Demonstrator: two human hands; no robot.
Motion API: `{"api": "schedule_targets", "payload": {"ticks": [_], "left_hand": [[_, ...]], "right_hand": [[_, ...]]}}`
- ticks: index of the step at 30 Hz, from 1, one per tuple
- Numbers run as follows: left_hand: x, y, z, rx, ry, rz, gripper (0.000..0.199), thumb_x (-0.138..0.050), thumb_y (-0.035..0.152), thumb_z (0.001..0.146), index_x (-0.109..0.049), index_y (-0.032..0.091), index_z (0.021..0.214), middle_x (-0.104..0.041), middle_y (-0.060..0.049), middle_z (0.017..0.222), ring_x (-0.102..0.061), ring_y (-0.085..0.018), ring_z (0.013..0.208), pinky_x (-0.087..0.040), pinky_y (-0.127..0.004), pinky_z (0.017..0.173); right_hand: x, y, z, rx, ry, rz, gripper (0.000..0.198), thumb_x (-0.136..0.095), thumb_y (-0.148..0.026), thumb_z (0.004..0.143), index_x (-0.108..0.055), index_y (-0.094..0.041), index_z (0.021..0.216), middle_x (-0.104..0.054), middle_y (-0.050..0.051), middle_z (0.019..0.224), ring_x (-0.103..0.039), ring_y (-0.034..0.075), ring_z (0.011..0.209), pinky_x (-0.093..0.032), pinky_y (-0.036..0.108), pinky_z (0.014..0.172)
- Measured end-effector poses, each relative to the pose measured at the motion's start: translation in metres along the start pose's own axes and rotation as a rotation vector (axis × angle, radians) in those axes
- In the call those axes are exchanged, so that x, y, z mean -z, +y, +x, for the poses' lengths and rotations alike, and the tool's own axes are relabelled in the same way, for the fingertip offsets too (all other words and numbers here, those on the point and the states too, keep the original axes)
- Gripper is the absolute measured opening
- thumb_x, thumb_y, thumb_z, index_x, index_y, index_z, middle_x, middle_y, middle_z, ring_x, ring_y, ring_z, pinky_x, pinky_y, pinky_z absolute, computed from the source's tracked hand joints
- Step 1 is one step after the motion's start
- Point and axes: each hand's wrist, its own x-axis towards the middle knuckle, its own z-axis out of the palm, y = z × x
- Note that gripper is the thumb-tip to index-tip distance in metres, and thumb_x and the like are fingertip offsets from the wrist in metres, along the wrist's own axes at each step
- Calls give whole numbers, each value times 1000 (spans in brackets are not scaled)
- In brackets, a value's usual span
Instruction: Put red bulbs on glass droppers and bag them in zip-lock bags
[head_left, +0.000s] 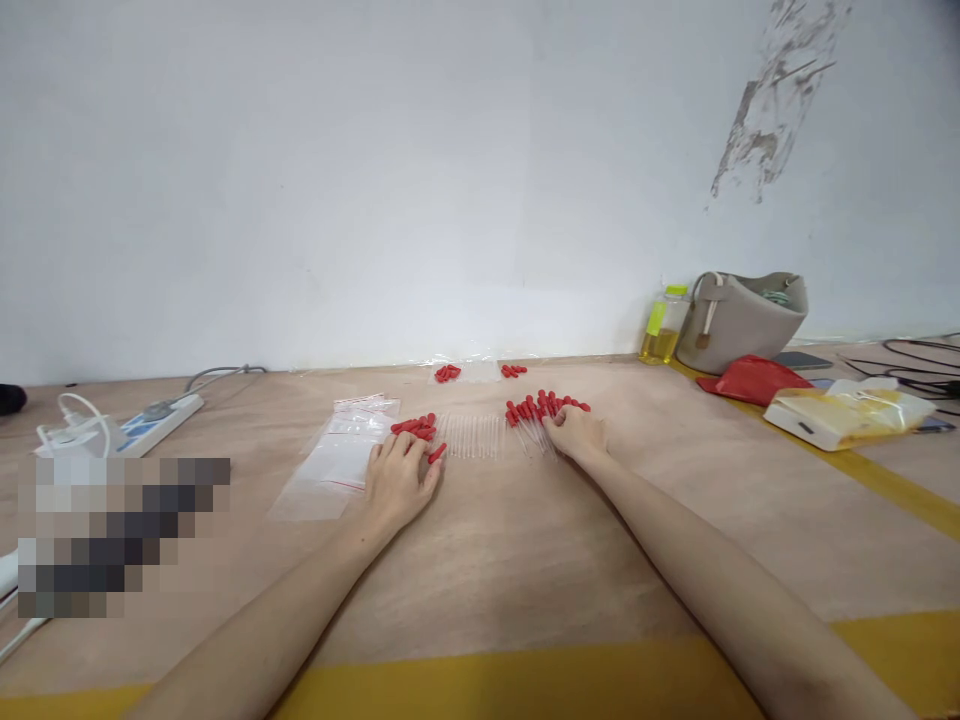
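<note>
Thin clear tubes lie side by side in a row between my hands. My left hand rests on the table, fingers loosely bent and apart beside a pile of red rubber bulbs. One loose red bulb lies close to its index fingertip and thumb. To the right of the row, droppers, clear tubes with red bulbs on their ends, lie in a fanned group. Over their right side my right hand is closed, its fingertips pinched at a dropper; the grip itself is partly hidden.
Clear zip bags lie left of my left hand. Smaller red pieces sit by the wall on clear plastic. A power strip is at left. At right stand a bottle, a grey bag, a red pouch and a yellow-white packet.
</note>
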Motion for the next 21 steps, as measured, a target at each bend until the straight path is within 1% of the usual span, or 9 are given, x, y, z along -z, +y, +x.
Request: {"api": "schedule_targets", "payload": {"ticks": [3, 6, 9, 11, 13, 15, 19, 21], "left_hand": [[2, 8, -4, -42, -73, -197, 8, -48, 25, 77, -51, 18, 79, -53, -5, 81, -51, -20, 78, -39, -31, 69], [-4, 12, -7, -23, -172, -321, 7, -51, 24, 74, -51, 17, 78, -51, -2, 76, -51, -15, 65, -41, -28, 62], [-10, 11, -8, 22, -200, -349, 14, -54, 28, 73, -53, 17, 81, -50, -1, 72, -49, -14, 60, -41, -27, 59], [-12, 9, -7, 22, -217, -354, 15, -52, 31, 75, -55, 17, 79, -50, -1, 70, -50, -14, 61, -41, -27, 58], [-13, 8, -6, 9, -226, -358, 16, -50, 31, 77, -56, 17, 74, -50, -1, 70, -50, -14, 62, -40, -26, 57], [-12, 8, -6, 5, -221, -364, 16, -49, 30, 78, -57, 17, 73, -51, -2, 70, -50, -15, 64, -40, -26, 57], [-13, 8, -5, -2, -214, -369, 16, -49, 29, 78, -57, 17, 73, -50, -2, 70, -50, -15, 65, -39, -26, 57], [-13, 8, -5, -2, -221, -368, 16, -49, 30, 79, -57, 17, 73, -51, -2, 71, -50, -15, 65, -39, -26, 57]], "right_hand": [[2, -2, -4, 31, 73, 9, 26, -44, -41, 73, -60, -20, 74, -64, 4, 71, -56, 20, 73, -23, 40, 79], [3, -9, -13, 98, 146, -1, 23, -43, -37, 75, -58, -19, 73, -64, 3, 71, -56, 19, 72, -22, 38, 79], [1, -22, -27, 202, 129, -14, 23, -42, -34, 76, -58, -19, 72, -63, 3, 71, -55, 18, 72, -21, 36, 77], [-1, -32, -34, 285, 94, -23, 22, -42, -34, 77, -58, -19, 71, -63, 3, 71, -55, 18, 72, -20, 36, 78], [-1, -39, -35, 337, 81, -35, 22, -42, -33, 77, -58, -19, 71, -64, 4, 74, -55, 18, 74, -20, 37, 78], [0, -41, -30, 311, 90, -58, 21, -42, -30, 77, -59, -18, 74, -64, 6, 79, -55, 19, 75, -21, 37, 78], [4, -30, -12, 119, 116, -74, 21, -42, -25, 76, -58, -16, 85, -62, 10, 86, -55, 21, 81, -24, 37, 77], [4, -22, -4, 59, 132, -62, 21, -42, -25, 76, -58, -16, 87, -62, 11, 89, -55, 22, 85, -25, 37, 78]]}}
